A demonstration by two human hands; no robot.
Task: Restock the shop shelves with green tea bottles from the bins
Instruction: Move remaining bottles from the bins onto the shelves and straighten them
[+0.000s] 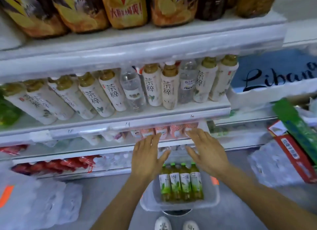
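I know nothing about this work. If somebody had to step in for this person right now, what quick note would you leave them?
Left hand: open, fingers spread, holding nothing.
Right hand: open, holding nothing.
Both reach forward over the clear bin towards the low shelf with the pink packs.
Four green tea bottles lie side by side in the bin, caps towards the shelves.
Done: cannot tell how many have been shelved; none like these shows on the shelves.
Left: pick up the four bottles and shelve them.

top: orange-label bottles (127, 8) | middle: white-label bottles (169, 92), water bottles (133, 90) | floor: wrapped water packs (42, 200)
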